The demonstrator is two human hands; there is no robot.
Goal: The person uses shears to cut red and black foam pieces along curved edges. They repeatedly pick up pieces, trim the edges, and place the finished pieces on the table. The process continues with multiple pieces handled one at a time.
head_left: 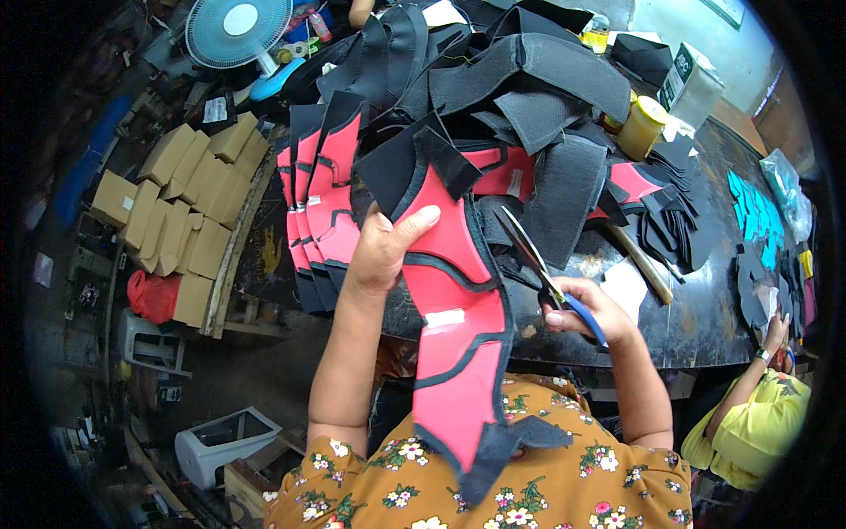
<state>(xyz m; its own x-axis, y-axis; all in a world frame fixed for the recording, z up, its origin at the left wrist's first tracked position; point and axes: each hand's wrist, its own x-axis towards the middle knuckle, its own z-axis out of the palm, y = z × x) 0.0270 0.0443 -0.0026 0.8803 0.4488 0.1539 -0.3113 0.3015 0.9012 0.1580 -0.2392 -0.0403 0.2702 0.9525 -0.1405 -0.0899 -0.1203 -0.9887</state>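
Note:
My left hand [388, 249] is closed on the upper part of a long red padded fabric piece with black trim [454, 353], thumb pressed on its red face. The piece hangs down over my lap, and a white label shows at its middle. Black fabric flaps stick out at its top and lower end. In my right hand [589, 310] is a pair of scissors [533, 251] with blue handles, its blades parted and pointing up and left, just right of the piece. The blades appear apart from the fabric. Similar red and black pieces [328, 189] lie overlapped to the left.
Black fabric strips [493, 79] are heaped across the dark table [705, 326]. A wooden-handled tool [641, 264], a yellow jar [643, 128] and a metal can [692, 84] lie right. Cardboard boxes [176, 203] and a fan [240, 26] stand left. A co-worker in yellow [758, 423] sits right.

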